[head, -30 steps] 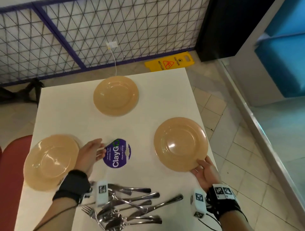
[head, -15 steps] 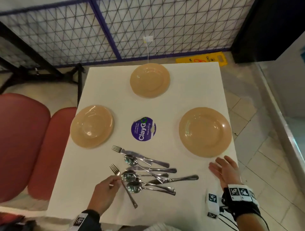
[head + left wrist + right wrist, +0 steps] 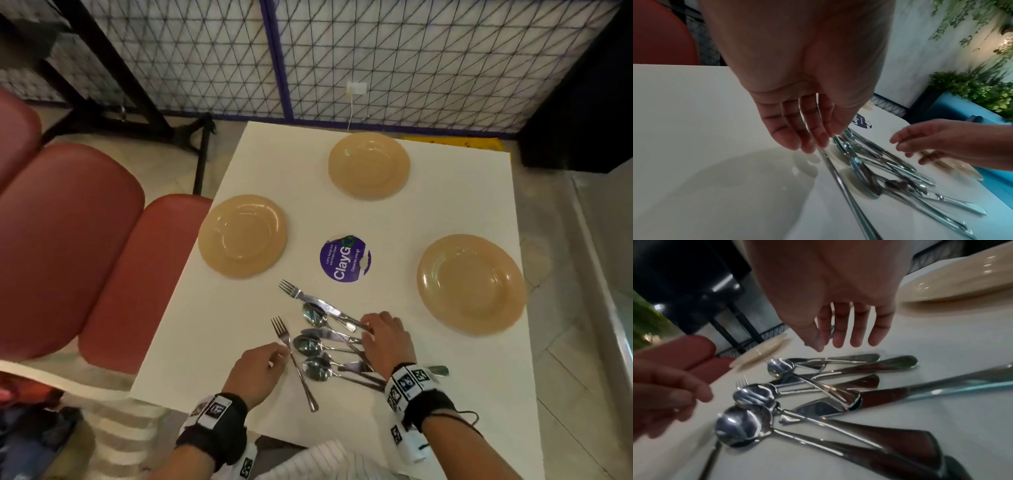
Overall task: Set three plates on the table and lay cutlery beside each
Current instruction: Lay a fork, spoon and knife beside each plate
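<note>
Three plates down, cutlery in one tangle by the table's near edge

My left hand [image 3: 257, 370] hovers with straight fingers at the loose fork [image 3: 294, 360]; my right hand [image 3: 385, 341], fingers relaxed, holds nothing above the cutlery pile [image 3: 334, 342]. Crossed handles may drag neighbours along or clatter toward the near edge.

Right hand [image 3: 385, 342] is moving off the tabletop's right edge by the near-right plate [image 3: 471, 284] and is now hovering over the cutlery pile [image 3: 329, 342], fingers loosely spread above the handles. Left hand [image 3: 257, 373] is edging further onto the tabletop from the near edge, fingertips now touching the lone fork [image 3: 291, 356] at the pile's left side. Plates aren't shifting.
</note>
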`<state>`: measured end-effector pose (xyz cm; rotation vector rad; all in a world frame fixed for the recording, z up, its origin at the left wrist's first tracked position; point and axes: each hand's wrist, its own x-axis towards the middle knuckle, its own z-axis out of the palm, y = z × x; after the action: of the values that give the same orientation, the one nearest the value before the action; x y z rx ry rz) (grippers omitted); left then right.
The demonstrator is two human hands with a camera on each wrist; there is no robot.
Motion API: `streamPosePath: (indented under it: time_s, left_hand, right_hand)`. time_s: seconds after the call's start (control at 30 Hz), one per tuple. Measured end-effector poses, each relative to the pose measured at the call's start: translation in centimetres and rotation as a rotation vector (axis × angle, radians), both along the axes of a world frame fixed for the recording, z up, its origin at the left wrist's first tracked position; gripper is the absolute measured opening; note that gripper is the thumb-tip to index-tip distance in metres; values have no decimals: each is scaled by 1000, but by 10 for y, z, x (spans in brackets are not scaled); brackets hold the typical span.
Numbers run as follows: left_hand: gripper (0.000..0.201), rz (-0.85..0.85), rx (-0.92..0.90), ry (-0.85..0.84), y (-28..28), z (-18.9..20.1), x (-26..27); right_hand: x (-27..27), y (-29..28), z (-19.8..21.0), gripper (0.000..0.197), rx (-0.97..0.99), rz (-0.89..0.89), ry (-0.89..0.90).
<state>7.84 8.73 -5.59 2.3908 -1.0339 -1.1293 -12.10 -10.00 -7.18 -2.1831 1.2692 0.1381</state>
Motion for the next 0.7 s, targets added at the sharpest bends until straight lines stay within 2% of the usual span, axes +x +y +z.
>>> streamPosePath:
  time_s: [0.13,0.23,0.37,0.6,0.7]
  left_hand:
    - [11,-46,7,0,17,-1,19]
    - [11,-21,-4,15,29,-2,40]
    - [10,-29,3,42,41,-8,64]
    - [12,-106,-2,72,38,-10,87]
    - [13,-156,-20,78,31,-6,90]
  right_hand:
    - [27,-3,-10,27,-76,89,207]
    - [35,-2,-16,22,-129,121,274]
    - [41,-4,-20,25,-111,142,344]
    - [39,-8,-15,26,-81,129,407]
    - [32,-10,-7,23,-25,88,348]
